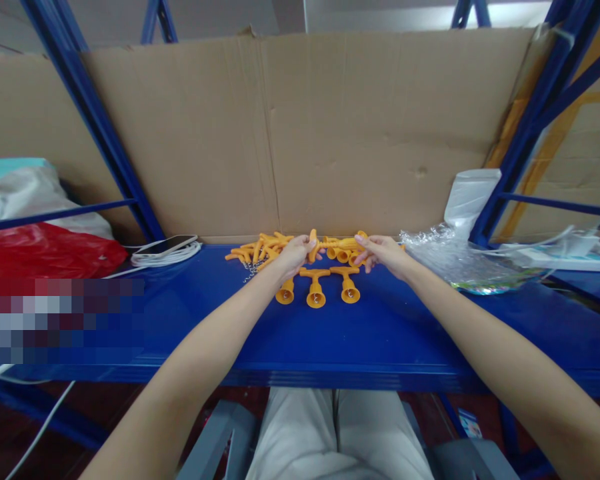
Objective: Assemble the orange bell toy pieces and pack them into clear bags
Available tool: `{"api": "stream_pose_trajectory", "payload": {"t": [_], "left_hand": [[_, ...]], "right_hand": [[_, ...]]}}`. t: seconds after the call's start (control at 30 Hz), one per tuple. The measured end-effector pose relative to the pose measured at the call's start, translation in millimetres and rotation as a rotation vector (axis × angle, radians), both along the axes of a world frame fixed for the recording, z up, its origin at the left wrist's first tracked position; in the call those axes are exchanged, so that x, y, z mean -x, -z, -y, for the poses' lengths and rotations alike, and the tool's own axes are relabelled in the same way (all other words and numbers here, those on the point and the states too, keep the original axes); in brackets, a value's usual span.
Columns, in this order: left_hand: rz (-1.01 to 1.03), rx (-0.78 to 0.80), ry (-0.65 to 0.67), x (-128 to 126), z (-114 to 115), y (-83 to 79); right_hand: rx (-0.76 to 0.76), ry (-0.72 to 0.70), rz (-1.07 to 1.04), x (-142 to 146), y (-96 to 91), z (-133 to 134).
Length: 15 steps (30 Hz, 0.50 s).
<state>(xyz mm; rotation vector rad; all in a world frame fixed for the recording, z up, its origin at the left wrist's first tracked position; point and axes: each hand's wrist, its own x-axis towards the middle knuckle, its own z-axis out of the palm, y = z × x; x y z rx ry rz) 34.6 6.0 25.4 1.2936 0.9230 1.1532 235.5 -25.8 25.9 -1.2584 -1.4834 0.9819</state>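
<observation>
Both forearms stretch toward twelve o'clock over the blue surface (300, 333). The left hand (294, 257) clasps an orange tube (313, 244). At three o'clock of it, the right hand (384, 252) pinches an orange piece (347, 245).

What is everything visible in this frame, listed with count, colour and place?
bell-shaped pieces: three, orange, in a row on the shelf just before the hands
loose pieces: a heap, orange, behind the row, to the left
shelf: one, blue, across the front
cardboard: one sheet, brown, behind the shelf
phone: one, grey, on a white cable coil, left
red bag: one, far left
plastic bag: one, clear, right
left hand: fingers closed on an orange stick
right hand: fingers pinching an orange part
</observation>
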Motion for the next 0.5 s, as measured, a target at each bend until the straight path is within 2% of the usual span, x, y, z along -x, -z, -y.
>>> {"api": "stream_pose_trajectory", "payload": {"t": [0.13, 0.33, 0.5], "left_hand": [[0.006, 0.011, -0.004, -1.1, 1.4, -0.3], [0.007, 0.015, -0.002, -0.3, 1.0, -1.0], [0.012, -0.009, 0.025, 0.7, -0.7, -0.1]], "right_hand": [[0.042, 0.04, 0.016, 1.4, -0.4, 1.2], [0.088, 0.024, 0.021, 2.4, -1.4, 3.5], [0.034, -0.058, -0.047, -1.4, -2.7, 2.9]]}}
